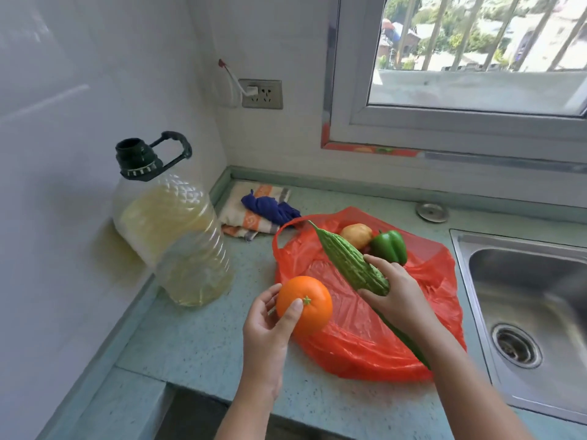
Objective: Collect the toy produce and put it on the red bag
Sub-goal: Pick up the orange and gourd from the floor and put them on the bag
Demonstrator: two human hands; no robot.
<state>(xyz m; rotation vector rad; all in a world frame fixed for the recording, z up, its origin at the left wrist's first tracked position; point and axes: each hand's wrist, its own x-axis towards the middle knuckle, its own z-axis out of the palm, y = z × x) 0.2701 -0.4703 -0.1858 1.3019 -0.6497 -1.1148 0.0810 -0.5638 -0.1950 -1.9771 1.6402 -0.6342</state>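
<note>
broadly, the pale green countertop [203,341] is seen running from a tiled wall corner on the left to a steel sink [524,281] sunk into it on the right, with its front edge crossed by both forearms. a large clear oil bottle [171,236] is stood upright near the left wall, well apart from the red bag [349,338], and bare counter is shown between the two. the bag is spread flat, its right edge just beside the sink rim, and open plastic is visible across its middle. the bitter gourd [346,258] is gripped at its blunt near end by the right hand [397,296], with fingers and thumb curled round it. its long axis is set on a diagonal above the bag, the pointed tip aimed away and to the left. a dark green long piece is partly hidden under the right forearm and cannot be identified. the orange [309,304] is held at the bag's left edge by the left hand [266,331], thumb pressed beside the stem, which is turned toward the camera. the hands are apart, each closed on its own piece. a green pepper [389,246] and a potato [355,235] are laid just beside each other on the bag's far side.
</note>
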